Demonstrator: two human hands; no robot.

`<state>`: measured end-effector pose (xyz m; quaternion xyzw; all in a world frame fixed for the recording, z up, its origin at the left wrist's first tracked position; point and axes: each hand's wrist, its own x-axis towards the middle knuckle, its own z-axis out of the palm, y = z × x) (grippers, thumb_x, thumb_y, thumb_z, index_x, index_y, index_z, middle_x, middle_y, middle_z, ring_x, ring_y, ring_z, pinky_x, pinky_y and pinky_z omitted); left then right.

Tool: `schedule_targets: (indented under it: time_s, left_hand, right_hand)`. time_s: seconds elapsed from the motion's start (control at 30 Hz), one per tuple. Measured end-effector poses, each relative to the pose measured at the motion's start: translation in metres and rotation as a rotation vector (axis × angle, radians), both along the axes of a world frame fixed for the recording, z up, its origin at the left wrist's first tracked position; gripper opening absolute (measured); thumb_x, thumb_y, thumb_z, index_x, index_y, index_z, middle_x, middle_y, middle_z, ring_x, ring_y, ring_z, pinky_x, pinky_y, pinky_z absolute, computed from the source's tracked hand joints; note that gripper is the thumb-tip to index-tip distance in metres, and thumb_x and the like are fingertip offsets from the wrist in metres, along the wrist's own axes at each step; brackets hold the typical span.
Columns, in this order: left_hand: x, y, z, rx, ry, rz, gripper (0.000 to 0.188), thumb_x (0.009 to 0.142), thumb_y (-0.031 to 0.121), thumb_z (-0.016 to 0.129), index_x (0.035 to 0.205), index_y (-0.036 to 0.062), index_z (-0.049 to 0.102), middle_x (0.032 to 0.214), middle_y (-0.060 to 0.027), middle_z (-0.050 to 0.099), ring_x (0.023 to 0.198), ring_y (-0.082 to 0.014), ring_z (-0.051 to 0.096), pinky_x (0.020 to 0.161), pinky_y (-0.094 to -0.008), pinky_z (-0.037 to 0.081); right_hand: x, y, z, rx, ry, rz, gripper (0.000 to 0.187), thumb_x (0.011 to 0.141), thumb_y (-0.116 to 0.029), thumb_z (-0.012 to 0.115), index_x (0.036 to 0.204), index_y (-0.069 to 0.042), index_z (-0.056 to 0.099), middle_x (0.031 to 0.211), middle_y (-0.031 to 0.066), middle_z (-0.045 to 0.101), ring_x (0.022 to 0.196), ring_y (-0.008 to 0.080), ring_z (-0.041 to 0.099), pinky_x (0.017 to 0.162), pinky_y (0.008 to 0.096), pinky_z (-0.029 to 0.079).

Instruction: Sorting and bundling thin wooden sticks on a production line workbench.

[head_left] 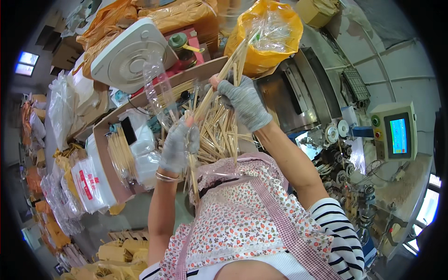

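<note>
Grey fingertip-cut gloves cover both my hands. My right hand (247,103) is closed round several long pale wooden sticks (239,58), which slant from upper right down toward my other hand. Lower and to the left, my left hand (178,145) is closed on clear plastic sleeves (158,86) that stand up above its fingers. The lower ends of the slanting sticks come close to its thumb; whether it grips them too I cannot tell. Between and below my hands lies a loose pile of wooden sticks (219,133), spread in many directions against my flowered apron (238,210).
A cardboard box (109,165) on the left holds bundled sticks (122,156), a dark phone (128,129) and plastic packs. Behind stand a white flat appliance (128,56), a green-lidded jar (179,44) and a yellow bag (238,37). Machinery with a control screen (398,135) is at right.
</note>
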<state>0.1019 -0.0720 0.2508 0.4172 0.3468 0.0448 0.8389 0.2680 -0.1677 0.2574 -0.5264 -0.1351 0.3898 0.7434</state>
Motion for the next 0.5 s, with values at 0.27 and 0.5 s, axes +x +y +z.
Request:
schedule_targets:
  time_s: [0.27,0.5]
  left_hand:
    - [-0.002,-0.011,-0.009,0.428,0.059,-0.069,0.027,0.093,0.032,0.049,0.097,0.0077,0.060,0.056,0.0087,0.040,0.043,-0.0018,0.033,0.038,-0.0181,0.024]
    - [-0.021,-0.022,0.000,0.676,0.125,-0.065,0.018,0.091,0.019,0.052,0.080,0.0065,0.059,0.063,0.0069,0.044,0.055,-0.0035,0.037,0.049,-0.0201,0.030]
  right_hand:
    - [-0.005,0.001,-0.018,0.029,-0.270,0.010,0.018,0.080,-0.021,0.067,0.089,-0.005,0.063,0.070,-0.0028,0.057,0.056,0.0034,0.047,0.048,0.0178,0.037]
    - [0.029,0.000,0.018,0.157,-0.167,-0.081,0.023,0.088,-0.028,0.056,0.092,-0.005,0.059,0.074,0.0025,0.062,0.052,0.0036,0.048,0.045,0.0163,0.036]
